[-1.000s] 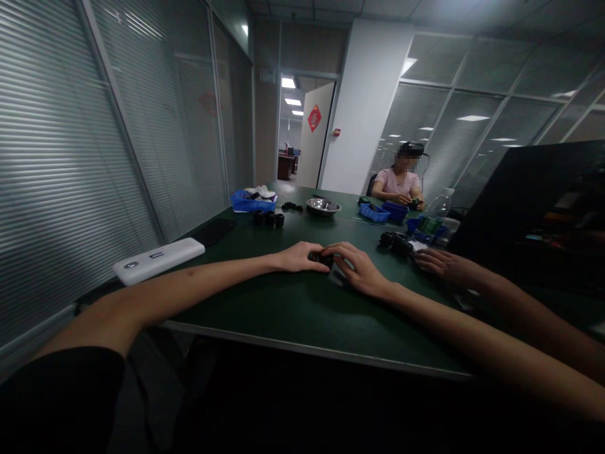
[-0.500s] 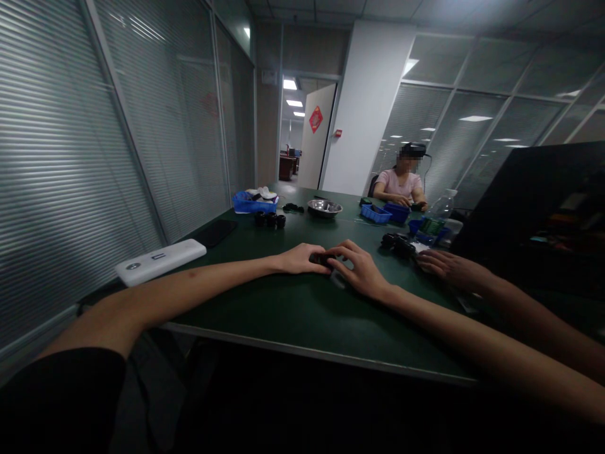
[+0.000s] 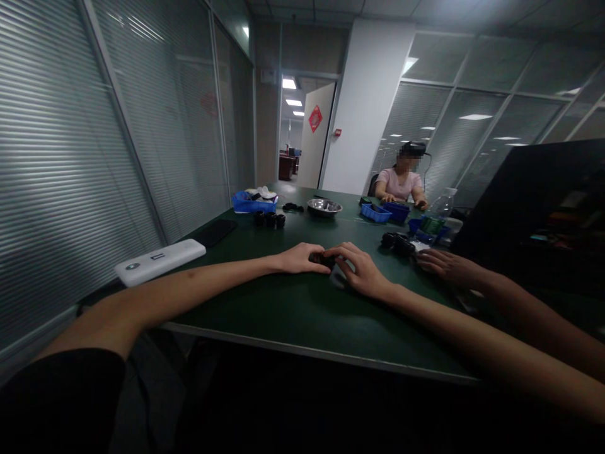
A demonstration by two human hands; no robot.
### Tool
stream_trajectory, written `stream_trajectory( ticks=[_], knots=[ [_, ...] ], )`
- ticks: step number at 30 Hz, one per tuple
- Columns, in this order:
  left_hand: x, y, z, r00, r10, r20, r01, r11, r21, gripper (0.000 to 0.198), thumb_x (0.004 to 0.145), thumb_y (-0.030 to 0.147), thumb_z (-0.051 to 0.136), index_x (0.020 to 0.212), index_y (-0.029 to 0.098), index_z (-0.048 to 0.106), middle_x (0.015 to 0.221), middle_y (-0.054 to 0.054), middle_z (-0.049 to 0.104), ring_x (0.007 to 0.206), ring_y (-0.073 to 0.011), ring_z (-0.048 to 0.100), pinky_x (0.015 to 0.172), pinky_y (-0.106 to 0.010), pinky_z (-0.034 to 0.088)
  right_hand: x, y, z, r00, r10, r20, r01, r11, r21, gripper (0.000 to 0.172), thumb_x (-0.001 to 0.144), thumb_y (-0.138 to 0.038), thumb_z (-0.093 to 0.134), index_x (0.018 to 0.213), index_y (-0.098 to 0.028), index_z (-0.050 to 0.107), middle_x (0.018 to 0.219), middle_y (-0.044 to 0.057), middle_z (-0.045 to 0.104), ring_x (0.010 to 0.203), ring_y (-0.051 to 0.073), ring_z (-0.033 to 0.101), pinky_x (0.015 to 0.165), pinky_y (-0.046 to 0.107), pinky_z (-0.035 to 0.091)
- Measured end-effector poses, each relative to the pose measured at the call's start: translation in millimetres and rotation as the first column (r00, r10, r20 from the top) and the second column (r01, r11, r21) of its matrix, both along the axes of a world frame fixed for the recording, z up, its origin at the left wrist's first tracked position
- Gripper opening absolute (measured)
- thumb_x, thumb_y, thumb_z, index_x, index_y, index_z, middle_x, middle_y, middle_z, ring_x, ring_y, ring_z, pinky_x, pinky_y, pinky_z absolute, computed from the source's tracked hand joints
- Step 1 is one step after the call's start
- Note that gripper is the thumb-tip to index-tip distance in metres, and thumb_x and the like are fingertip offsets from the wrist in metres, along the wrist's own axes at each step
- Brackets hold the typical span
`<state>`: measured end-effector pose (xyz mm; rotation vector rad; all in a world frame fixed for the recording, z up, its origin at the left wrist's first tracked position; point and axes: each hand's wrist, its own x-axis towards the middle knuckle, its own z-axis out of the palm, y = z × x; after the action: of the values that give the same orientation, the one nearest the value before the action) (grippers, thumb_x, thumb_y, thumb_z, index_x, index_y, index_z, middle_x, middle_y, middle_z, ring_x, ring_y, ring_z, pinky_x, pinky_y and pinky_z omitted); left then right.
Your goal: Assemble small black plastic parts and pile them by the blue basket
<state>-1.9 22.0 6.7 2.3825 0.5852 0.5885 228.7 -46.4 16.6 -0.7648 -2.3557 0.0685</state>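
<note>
A small black part [image 3: 322, 259], its exact kind unclear, lies low over the green tabletop [image 3: 283, 309] between my two hands. My left hand [image 3: 302, 258] is closed around its left side with thumb and fingers. From the right, my right hand [image 3: 358, 268] curls its fingertips onto the same part. My fingers cover most of it. A faint greyish patch shows on the table under my right hand.
Black round pieces [image 3: 270, 219] sit beyond my left hand, near a metal bowl [image 3: 324, 208] and a blue basket [image 3: 255, 203]. A white power bank-like box [image 3: 161, 261] lies left. A neighbour's hand [image 3: 447, 266] rests right, by more black parts [image 3: 399, 244] and a bottle [image 3: 435, 217].
My hands stay almost in place, with only slight finger movement on the black part. The person across the table has moved their hands farther apart.
</note>
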Motion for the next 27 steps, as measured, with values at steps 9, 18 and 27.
stream_trajectory(
  ticks=[9, 18, 27],
  knots=[
    [0.0, -1.2, 1.0, 1.0, 0.007, -0.008, -0.006, 1.0, 0.019, 0.051, 0.083, 0.059, 0.07, 0.108, 0.014, 0.067, 0.097, -0.005, 0.066, 0.088, -0.0196, 0.061, 0.075, -0.029, 0.042, 1.9, 3.6, -3.6, 1.0, 0.008, -0.018, -0.008, 1.0, -0.015, 0.027, 0.104, -0.024, 0.041, 0.121, -0.025, 0.063, 0.113, 0.01, 0.067, 0.104, 0.028, 0.06, 0.094, 0.049, 0.05],
    [-0.4, 3.1, -3.0, 1.0, 0.014, -0.008, -0.014, 1.0, 0.024, 0.053, 0.083, 0.057, 0.071, 0.112, 0.014, 0.066, 0.101, -0.007, 0.068, 0.092, -0.0206, 0.063, 0.079, -0.03, 0.045, 1.9, -0.3, -2.2, 0.999, -0.011, -0.037, 0.01, 1.0, -0.021, 0.031, 0.104, -0.028, 0.041, 0.127, -0.024, 0.062, 0.123, 0.011, 0.063, 0.115, 0.027, 0.06, 0.101, 0.048, 0.049],
    [-1.4, 0.7, 0.0, 1.0, -0.014, -0.002, 0.014, 1.0, 0.004, 0.051, 0.083, 0.056, 0.071, 0.113, 0.014, 0.066, 0.102, -0.006, 0.067, 0.093, -0.0201, 0.063, 0.08, -0.029, 0.044, 1.3, 2.8, -4.6, 0.996, -0.087, -0.026, 0.086, 0.996, -0.008, 0.024, 0.102, -0.038, 0.055, 0.12, -0.025, 0.065, 0.11, 0.008, 0.063, 0.101, 0.025, 0.064, 0.089, 0.041, 0.054]
  ],
)
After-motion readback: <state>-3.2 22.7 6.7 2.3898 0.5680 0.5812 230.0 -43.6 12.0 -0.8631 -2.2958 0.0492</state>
